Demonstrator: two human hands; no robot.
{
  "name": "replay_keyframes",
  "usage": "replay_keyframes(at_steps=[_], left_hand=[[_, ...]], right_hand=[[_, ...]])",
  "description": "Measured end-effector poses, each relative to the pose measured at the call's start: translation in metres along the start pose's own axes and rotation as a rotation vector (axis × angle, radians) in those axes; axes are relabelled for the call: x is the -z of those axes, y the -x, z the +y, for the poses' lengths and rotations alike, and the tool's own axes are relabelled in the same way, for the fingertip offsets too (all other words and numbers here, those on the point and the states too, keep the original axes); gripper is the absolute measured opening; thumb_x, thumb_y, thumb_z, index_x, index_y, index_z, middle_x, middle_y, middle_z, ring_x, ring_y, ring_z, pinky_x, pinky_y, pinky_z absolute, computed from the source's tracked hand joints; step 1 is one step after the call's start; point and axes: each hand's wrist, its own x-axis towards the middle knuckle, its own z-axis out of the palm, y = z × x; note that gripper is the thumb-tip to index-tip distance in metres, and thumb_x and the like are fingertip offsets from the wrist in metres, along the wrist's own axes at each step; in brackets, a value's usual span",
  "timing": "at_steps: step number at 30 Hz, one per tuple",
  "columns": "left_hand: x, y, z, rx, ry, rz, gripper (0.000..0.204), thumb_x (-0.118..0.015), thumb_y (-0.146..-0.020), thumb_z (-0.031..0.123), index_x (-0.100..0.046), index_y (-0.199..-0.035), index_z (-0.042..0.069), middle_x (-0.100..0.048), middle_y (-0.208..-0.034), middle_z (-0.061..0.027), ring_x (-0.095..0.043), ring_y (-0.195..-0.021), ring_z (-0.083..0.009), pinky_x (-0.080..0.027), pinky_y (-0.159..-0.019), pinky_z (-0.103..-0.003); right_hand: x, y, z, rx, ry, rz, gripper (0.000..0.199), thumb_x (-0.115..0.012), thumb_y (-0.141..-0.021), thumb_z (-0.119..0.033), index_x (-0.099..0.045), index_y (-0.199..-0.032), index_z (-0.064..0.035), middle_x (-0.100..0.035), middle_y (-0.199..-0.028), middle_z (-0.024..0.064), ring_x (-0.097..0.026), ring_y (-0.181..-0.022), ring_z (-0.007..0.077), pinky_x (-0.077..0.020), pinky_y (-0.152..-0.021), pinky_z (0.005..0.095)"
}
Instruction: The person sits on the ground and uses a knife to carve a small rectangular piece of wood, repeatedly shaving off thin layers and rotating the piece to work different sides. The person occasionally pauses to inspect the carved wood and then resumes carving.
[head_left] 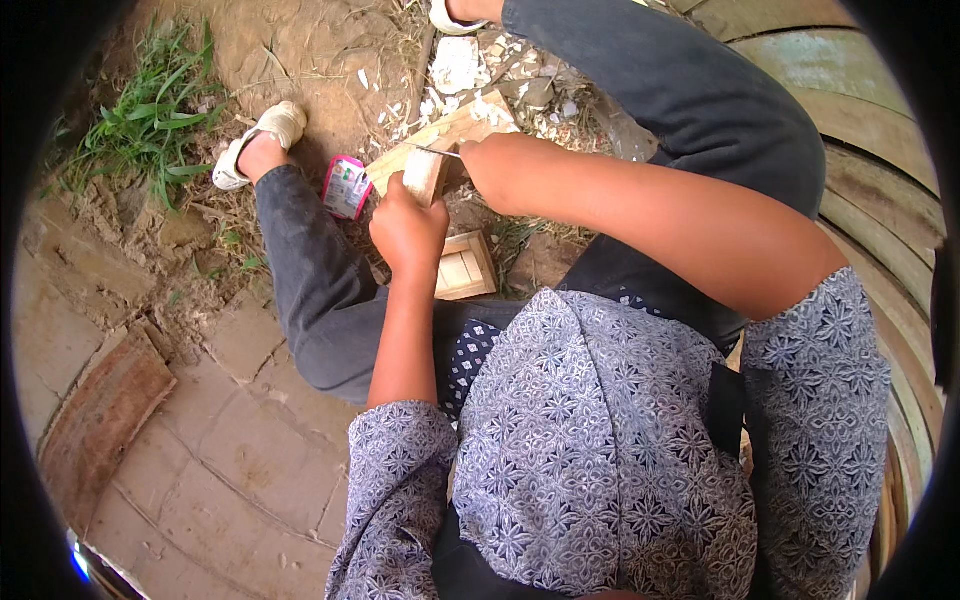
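Note:
My left hand (410, 230) is closed around the near end of a pale wooden block (425, 176), which points away from me. My right hand (490, 172) grips a knife; its handle is hidden in the fist, and its thin blade (435, 151) lies across the block's far end. Under the block, a light wooden board (470, 122) slants up to the right. A small wooden piece with a framed, recessed face (459, 272) rests between my legs, just below my left hand.
Wood shavings and chips (515, 75) litter the ground beyond the board. A pink-edged packet (346, 187) lies left of it. Grass (155, 110) grows at the far left, brick paving (240, 450) spreads at the near left, and wooden slats (880, 150) curve along the right.

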Motion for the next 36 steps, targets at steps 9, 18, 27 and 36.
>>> replay_keyframes(at_steps=[9,18,27,36], left_hand=[[0.003,-0.007,0.000,0.004,-0.073,0.009,0.037,-0.080,-0.071,0.021,-0.067,-0.099,0.000,-0.071,-0.080,-0.0251,-0.070,-0.078,-0.0438,-0.057,-0.071,-0.050],[-0.006,0.001,-0.004,-0.047,-0.072,0.056,0.039,-0.077,-0.070,0.017,-0.067,-0.104,0.003,-0.070,-0.078,-0.0233,-0.070,-0.075,-0.0428,-0.057,-0.070,-0.052],[0.016,-0.015,-0.020,0.050,0.135,-0.100,0.043,-0.074,-0.070,0.014,-0.067,-0.112,0.003,-0.071,-0.093,-0.0275,-0.070,-0.090,-0.0447,-0.056,-0.081,-0.049],[0.000,-0.097,-0.082,-0.203,0.342,-0.584,0.052,-0.080,-0.084,0.028,-0.056,-0.121,0.001,-0.064,-0.113,-0.0237,-0.063,-0.105,-0.0370,-0.050,-0.093,-0.043]], right_hand=[[0.006,0.002,0.001,0.009,0.037,-0.011,0.028,-0.058,-0.087,-0.003,-0.068,-0.113,0.0035,-0.072,-0.106,0.0240,-0.071,-0.102,0.0386,-0.0577,-0.085,0.0461],[0.002,-0.019,0.003,-0.087,0.070,-0.108,0.031,-0.060,-0.085,-0.003,-0.070,-0.114,0.0026,-0.073,-0.106,0.0239,-0.072,-0.099,0.0373,-0.0579,-0.084,0.0453],[-0.029,-0.040,0.068,-0.153,-0.208,0.003,0.031,-0.058,-0.093,-0.019,-0.068,-0.113,0.0037,-0.072,-0.091,0.0223,-0.073,-0.075,0.0318,-0.0590,-0.068,0.0430],[-0.025,-0.017,0.078,-0.080,-0.584,0.105,0.047,-0.069,-0.092,-0.039,-0.057,-0.119,-0.0027,-0.067,-0.078,0.0119,-0.063,-0.051,0.0211,-0.0527,-0.048,0.0357]])
